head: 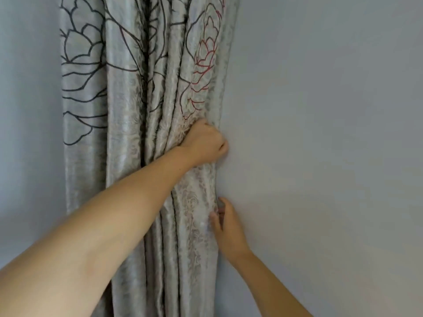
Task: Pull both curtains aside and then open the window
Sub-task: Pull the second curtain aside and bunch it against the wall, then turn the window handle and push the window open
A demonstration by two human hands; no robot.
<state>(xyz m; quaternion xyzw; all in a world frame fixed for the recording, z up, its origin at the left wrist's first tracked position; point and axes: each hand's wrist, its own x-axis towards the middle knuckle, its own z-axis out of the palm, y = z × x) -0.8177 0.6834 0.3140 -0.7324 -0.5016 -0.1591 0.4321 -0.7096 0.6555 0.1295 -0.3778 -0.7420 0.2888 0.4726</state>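
Note:
A silvery-grey curtain (pixel 142 88) with black and red flower outlines hangs bunched into folds against a pale wall. My left hand (pixel 206 143) is closed in a fist on the curtain's right edge at mid height, its forearm crossing the fabric from the lower left. Below it, my right hand (pixel 225 223) pinches the same right edge between thumb and fingers, close to the wall. No window shows in this view.
Plain pale grey-blue wall (pixel 320 133) fills the right half. Another strip of the same wall (pixel 27 110) lies left of the curtain.

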